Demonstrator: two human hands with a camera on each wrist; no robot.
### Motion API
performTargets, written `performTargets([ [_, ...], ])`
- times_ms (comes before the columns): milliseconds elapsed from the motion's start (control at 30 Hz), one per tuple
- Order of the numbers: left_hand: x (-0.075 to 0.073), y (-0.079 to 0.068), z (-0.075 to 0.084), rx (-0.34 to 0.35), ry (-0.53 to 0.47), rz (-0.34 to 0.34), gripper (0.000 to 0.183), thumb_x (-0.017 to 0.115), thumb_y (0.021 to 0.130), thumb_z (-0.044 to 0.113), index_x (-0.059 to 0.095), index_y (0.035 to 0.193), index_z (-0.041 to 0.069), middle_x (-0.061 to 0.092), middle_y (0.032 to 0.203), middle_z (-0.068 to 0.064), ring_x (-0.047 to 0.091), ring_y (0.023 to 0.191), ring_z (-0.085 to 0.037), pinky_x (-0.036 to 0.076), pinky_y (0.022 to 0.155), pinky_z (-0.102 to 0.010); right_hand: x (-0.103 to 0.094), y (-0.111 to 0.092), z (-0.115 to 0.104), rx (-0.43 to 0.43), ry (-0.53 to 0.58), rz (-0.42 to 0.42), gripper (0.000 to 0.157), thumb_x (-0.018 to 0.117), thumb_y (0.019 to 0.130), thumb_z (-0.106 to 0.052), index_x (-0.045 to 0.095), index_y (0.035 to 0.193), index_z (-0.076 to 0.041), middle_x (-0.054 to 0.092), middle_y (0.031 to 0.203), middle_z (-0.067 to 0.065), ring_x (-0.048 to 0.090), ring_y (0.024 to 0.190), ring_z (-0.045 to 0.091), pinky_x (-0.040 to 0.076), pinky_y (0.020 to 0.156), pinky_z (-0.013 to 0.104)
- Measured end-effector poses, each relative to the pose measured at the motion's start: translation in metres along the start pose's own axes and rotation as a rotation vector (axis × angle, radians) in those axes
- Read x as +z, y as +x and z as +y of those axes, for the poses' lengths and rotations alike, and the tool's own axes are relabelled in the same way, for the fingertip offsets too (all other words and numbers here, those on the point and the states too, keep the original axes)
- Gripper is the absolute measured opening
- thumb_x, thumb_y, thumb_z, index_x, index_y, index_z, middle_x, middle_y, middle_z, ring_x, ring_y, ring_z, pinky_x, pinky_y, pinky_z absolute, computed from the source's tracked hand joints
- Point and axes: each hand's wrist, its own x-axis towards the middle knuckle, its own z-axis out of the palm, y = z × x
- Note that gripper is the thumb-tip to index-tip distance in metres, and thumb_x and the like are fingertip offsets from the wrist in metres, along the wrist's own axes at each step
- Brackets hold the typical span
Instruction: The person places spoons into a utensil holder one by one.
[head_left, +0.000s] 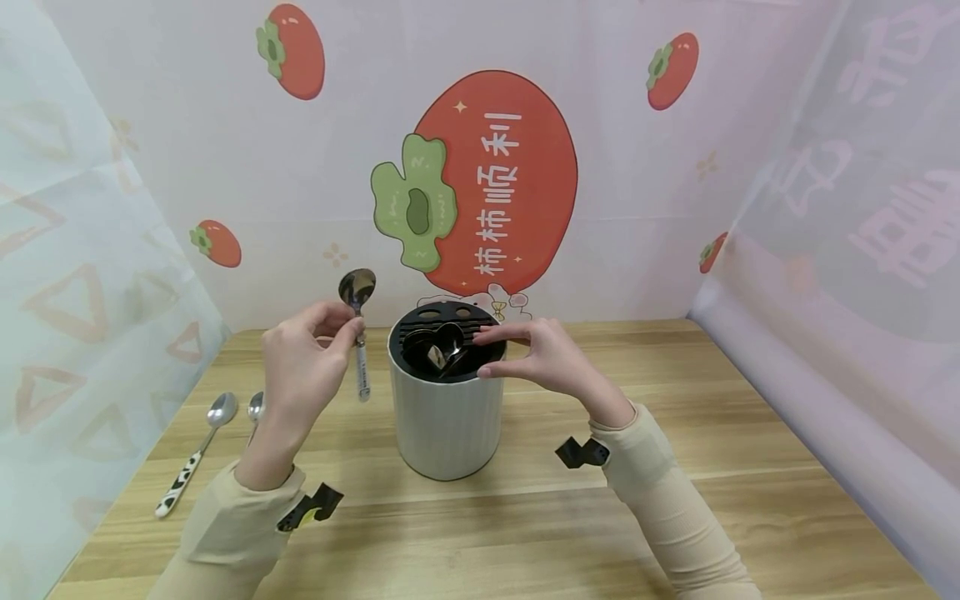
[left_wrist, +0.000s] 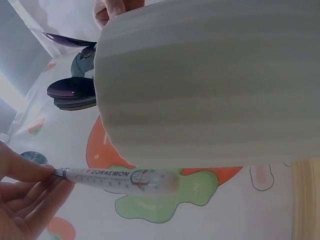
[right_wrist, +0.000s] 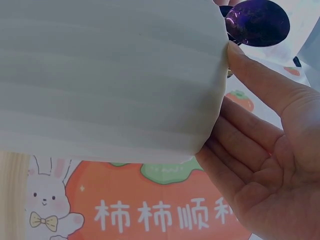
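My left hand (head_left: pixel 307 358) pinches a spoon (head_left: pixel 362 358) by its neck, left of a white ribbed utensil holder (head_left: pixel 447 429). The spoon's bowl points up and its pale printed handle hangs down; the left wrist view shows the word DORAEMON on that handle (left_wrist: pixel 120 179). Several shiny dark spoons (head_left: pixel 450 340) stand bowl-up in the holder's black slotted top (head_left: pixel 483 315). At the holder's right rim is my right hand (head_left: pixel 551 358), its thumb and fingers extended and apart. In the right wrist view, the thumb (right_wrist: pixel 260 75) touches the rim.
On the wooden table (head_left: pixel 480 542) at the left lies a spoon with a black-and-white spotted handle (head_left: pixel 180 483). A second spoon (head_left: pixel 256 407) beside it is partly hidden behind my left wrist. A printed cloth (head_left: pixel 330 150) hangs behind and along both sides.
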Motion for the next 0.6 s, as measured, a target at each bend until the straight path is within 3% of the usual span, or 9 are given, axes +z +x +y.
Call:
performTargets([
  [133, -0.001, 0.001, 0.003, 0.005, -0.019, 0.004, 0.006, 0.067, 0.086, 0.006, 0.070, 0.084, 0.001, 0.071, 0.078, -0.010, 0.065, 0.069, -0.017, 0.044, 0.061, -0.001, 0.000, 0.000, 0.000, 0.003, 0.005, -0.002, 0.040, 0.080, 0.074, -0.031, 0.071, 0.111, -0.020, 0.066, 0.121, -0.004, 0.057, 0.118, 0.007, 0.043, 0.103, 0.030],
  [367, -0.004, 0.003, 0.009, 0.020, -0.075, 0.021, 0.006, 0.067, 0.085, 0.005, 0.071, 0.084, 0.000, 0.071, 0.077, -0.011, 0.062, 0.066, 0.000, 0.047, 0.061, -0.004, 0.000, 0.000, 0.001, 0.001, 0.006, -0.001, 0.039, 0.080, 0.075, -0.031, 0.071, 0.111, -0.021, 0.066, 0.121, -0.004, 0.057, 0.118, 0.006, 0.043, 0.103, 0.029],
  [500, -0.004, 0.005, 0.011, 0.032, -0.090, 0.027, 0.005, 0.068, 0.085, 0.005, 0.071, 0.084, 0.000, 0.071, 0.077, -0.011, 0.065, 0.065, -0.005, 0.047, 0.061, -0.005, 0.000, 0.000, 0.001, 0.002, 0.014, 0.001, 0.040, 0.080, 0.074, -0.031, 0.071, 0.111, -0.020, 0.066, 0.121, -0.004, 0.057, 0.118, 0.006, 0.043, 0.103, 0.029],
  [600, -0.003, 0.007, 0.013, 0.038, -0.100, 0.033, 0.005, 0.069, 0.084, 0.005, 0.071, 0.085, 0.000, 0.072, 0.077, -0.010, 0.064, 0.065, -0.001, 0.048, 0.061, -0.005, 0.000, 0.000, 0.000, 0.000, 0.020, 0.001, 0.040, 0.080, 0.074, -0.031, 0.071, 0.112, -0.020, 0.066, 0.121, -0.004, 0.057, 0.118, 0.006, 0.043, 0.103, 0.029],
])
